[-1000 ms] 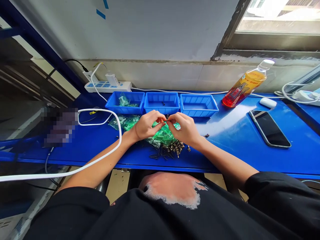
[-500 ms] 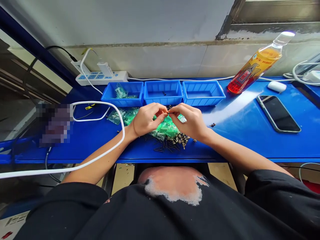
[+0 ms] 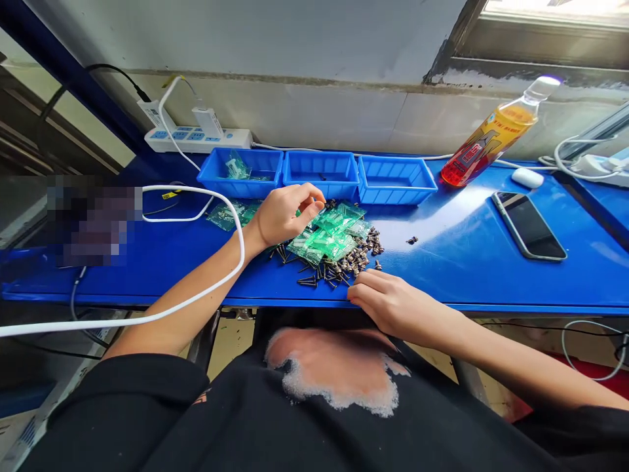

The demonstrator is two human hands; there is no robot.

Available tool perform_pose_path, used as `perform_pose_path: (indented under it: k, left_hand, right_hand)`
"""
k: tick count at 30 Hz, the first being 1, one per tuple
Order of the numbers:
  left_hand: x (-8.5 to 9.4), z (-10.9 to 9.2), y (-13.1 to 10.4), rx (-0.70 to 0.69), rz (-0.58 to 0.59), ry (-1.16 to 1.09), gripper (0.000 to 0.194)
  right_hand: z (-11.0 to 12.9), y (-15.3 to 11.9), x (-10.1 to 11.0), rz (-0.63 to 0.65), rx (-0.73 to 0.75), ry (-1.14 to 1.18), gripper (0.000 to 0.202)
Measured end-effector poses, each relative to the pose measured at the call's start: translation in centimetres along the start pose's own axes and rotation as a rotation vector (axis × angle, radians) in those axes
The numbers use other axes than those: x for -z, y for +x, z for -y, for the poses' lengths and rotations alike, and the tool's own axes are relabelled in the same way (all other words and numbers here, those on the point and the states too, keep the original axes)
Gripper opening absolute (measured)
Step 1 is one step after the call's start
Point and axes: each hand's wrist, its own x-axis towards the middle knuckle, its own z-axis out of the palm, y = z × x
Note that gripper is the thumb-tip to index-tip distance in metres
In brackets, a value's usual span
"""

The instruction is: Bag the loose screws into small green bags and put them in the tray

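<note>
Over the left side of a pile of green-printed clear plastic packets hovers my left hand, thumb and fingertips curled together; whatever is between them is too small to make out. Loose dark screws and shorter shiny screws lie in front and to the right of the packets. At the table's front edge, by the right end of the screws, my right hand has its fingers pressed together and pointing left. Its fingertips hide anything they pinch.
Three blue bins stand in a row behind the pile; packets lie in the left one. To the right are a drink bottle, a phone and a white case. A white cable arches above my left forearm.
My hands were together over the packets, fingertips meeting on a small dark piece. The right hand has moved down toward me to the table edge; the left stays above the packets.
</note>
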Motion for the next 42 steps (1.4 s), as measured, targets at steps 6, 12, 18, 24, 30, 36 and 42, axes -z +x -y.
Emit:
perform_pose_path:
  k: [6, 12, 18, 24, 30, 36, 42]
  left_hand:
    - [-0.1, -0.2, 0.0, -0.01, 0.047, 0.016, 0.023]
    - [-0.1, -0.4, -0.1, -0.027, 0.063, 0.047, 0.022]
    - [-0.2, -1.0, -0.1, -0.055, 0.102, 0.046, 0.024]
    - [-0.2, -1.6, -0.2, -0.073, 0.106, 0.051, 0.023]
    - [-0.2, -1.9, -0.3, -0.097, 0.119, 0.079, 0.024]
    - [-0.6, -2.2, -0.4, -0.167, 0.167, 0.079, 0.024]
    - [-0.8, -2.5, -0.5, -0.186, 0.192, 0.094, 0.022]
  right_hand:
    - [-0.2, 0.2, 0.2, 0.074, 0.051, -0.103, 0.023]
    - [0.4, 0.0, 1.0, 0.16, 0.144, -0.254, 0.019]
    - [0.8, 0.7, 0.8, 0.158, 0.183, -0.324, 0.026]
    - [-0.6, 0.5, -0.4, 0.002, 0.247, -0.247, 0.034]
    - [-1.2, -0.4, -0.3, -0.056, 0.333, -0.283, 0.031]
    - [0.3, -0.1, -0.8, -0.155, 0.338, -0.382, 0.023]
    - [0.3, 0.7, -0.8, -0.105, 0.371, -0.384, 0.027]
